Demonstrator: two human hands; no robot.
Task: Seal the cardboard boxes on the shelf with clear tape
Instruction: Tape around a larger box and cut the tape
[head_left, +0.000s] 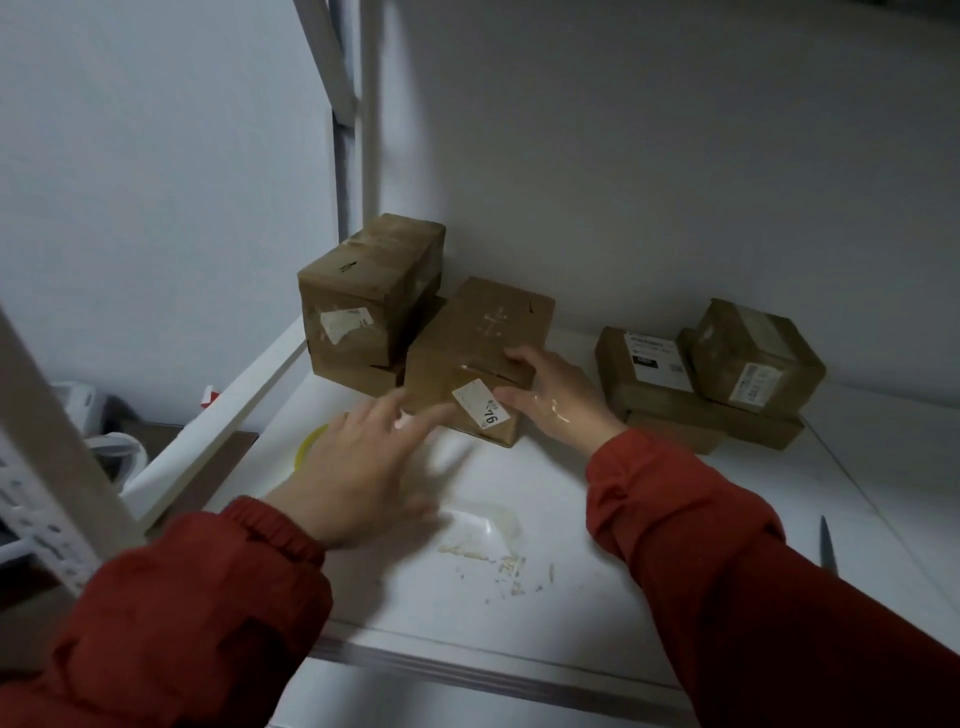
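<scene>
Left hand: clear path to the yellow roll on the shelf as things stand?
Likely yes. The yellow roll lies on the shelf right beside the left hand, partly hidden behind it, nothing between them. That hand holds nothing, fingers stretched toward the middle box.

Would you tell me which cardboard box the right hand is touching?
The central brown cardboard box with the white 76 label; the left stack and right stack sit untouched.

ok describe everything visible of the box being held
The box is brown cardboard, oblong, closed, lying on the white shelf, short end toward the camera. A skewed white label with dark digits sits on that end; glossy tape shows by the top edge. A stack stands close on its left. The right hand grips its near right corner; the blurred left hand reaches its front.
</scene>
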